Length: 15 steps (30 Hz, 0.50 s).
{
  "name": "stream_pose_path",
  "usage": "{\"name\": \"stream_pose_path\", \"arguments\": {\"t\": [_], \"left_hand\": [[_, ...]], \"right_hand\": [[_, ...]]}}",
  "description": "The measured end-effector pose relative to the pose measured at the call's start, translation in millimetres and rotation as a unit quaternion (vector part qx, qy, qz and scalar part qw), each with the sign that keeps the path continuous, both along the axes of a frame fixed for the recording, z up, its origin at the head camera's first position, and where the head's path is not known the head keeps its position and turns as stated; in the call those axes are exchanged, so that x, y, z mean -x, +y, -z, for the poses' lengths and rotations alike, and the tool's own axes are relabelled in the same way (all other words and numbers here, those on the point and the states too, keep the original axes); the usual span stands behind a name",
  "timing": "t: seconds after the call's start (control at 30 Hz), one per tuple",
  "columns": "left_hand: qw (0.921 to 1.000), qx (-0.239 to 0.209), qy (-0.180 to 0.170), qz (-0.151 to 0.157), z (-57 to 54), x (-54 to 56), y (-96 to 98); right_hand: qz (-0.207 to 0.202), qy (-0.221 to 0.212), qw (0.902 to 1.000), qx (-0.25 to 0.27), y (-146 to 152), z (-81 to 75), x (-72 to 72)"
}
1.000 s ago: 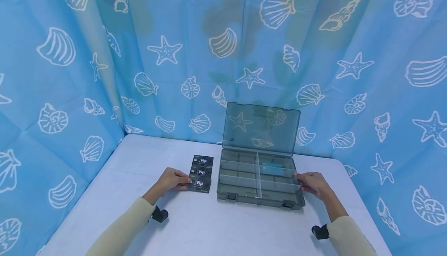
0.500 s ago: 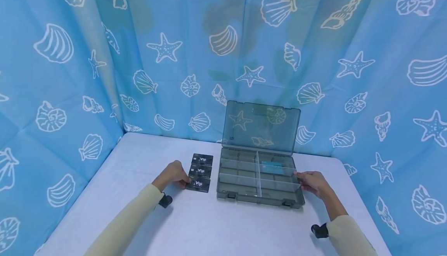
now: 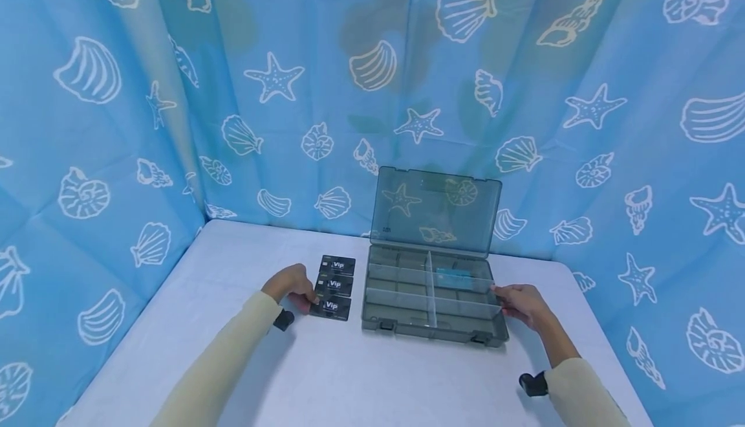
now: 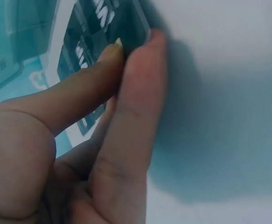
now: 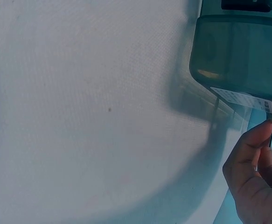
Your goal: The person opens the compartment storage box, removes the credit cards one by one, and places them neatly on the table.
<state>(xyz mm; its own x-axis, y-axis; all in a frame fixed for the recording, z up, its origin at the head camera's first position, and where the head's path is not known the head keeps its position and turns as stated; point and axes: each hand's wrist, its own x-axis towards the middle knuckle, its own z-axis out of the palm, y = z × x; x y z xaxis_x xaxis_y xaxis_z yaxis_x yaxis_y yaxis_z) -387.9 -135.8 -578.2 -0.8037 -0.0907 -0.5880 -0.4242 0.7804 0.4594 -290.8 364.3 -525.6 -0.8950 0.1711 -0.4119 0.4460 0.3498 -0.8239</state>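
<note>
My left hand (image 3: 293, 286) pinches the left edge of the nearest black "Vip" card (image 3: 333, 309) between thumb and finger. In the left wrist view that card (image 4: 126, 21) shows beyond the fingertips. Behind it a middle Vip card (image 3: 336, 284) and a far Vip card (image 3: 340, 265) lie in a column on the table. My right hand (image 3: 525, 305) grips the right wall of a smoky clear divider box (image 3: 431, 333), whose lid (image 3: 436, 213) stands up at the back. In the right wrist view fingers (image 5: 247, 149) pinch the box wall near a pale label (image 5: 240, 99).
A turquoise card (image 3: 455, 278) lies in the box's right half. Clear dividers (image 3: 401, 299) split the box into several compartments. The white table (image 3: 361, 382) ends at a blue curtain (image 3: 326, 103) with seashell prints, behind and at both sides.
My left wrist and forearm have swung up and to the right while the fingers stay at the nearest card. The right hand and the box stay in place.
</note>
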Motion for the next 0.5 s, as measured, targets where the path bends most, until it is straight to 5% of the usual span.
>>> {"name": "stream_pose_path", "arguments": {"t": [0.13,0.33,0.5], "left_hand": [[1.0,-0.004,-0.006,0.003,5.3,2.6,-6.2],[0.9992,0.022,0.008,0.032,-21.7,-7.9,1.5],[1.0,-0.004,-0.006,0.0,-11.3,4.7,1.4]], "right_hand": [[-0.004,-0.002,1.0,-0.002,-2,-2.0,0.0],[-0.006,-0.002,0.9999,-0.01,-1,-6.3,3.9],[-0.007,-0.002,0.9999,-0.009,3,-6.5,7.0]]}}
